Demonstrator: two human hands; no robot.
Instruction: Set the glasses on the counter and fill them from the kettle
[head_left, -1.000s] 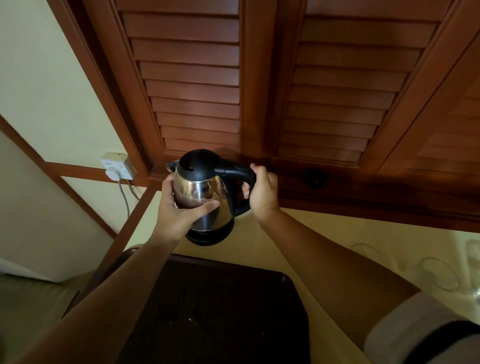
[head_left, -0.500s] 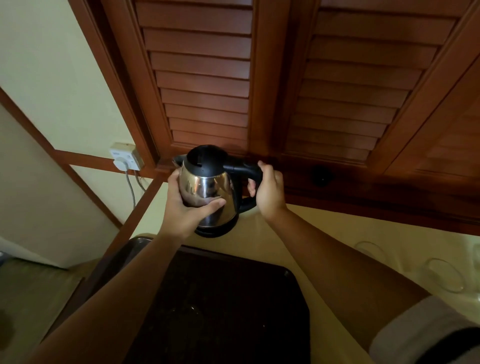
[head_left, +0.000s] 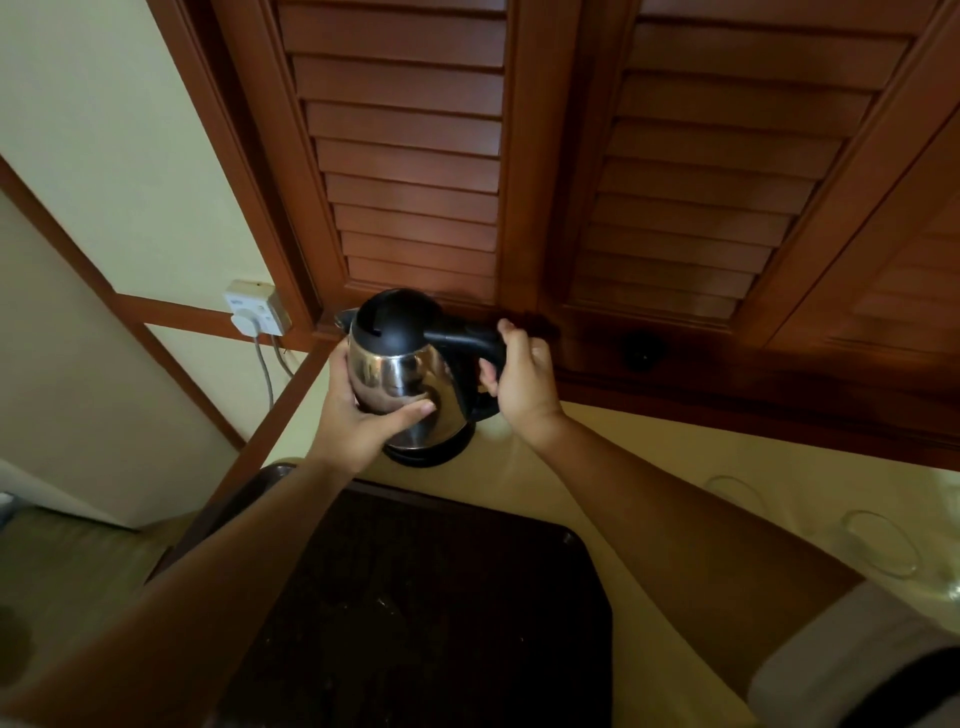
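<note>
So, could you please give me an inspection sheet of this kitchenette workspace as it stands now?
Surface: cream counter, with a dark tray near its front edge.
Job's things: steel kettle on its black base; two clear glasses on the counter at right, contents not discernible.
Clutter: nothing seen.
Hands: left hand holds the kettle body, thumb across the steel; right hand grips the black handle.
Cables: grey cords hang from the wall socket.
Surroundings: louvred wooden doors behind, cream wall at left.
</note>
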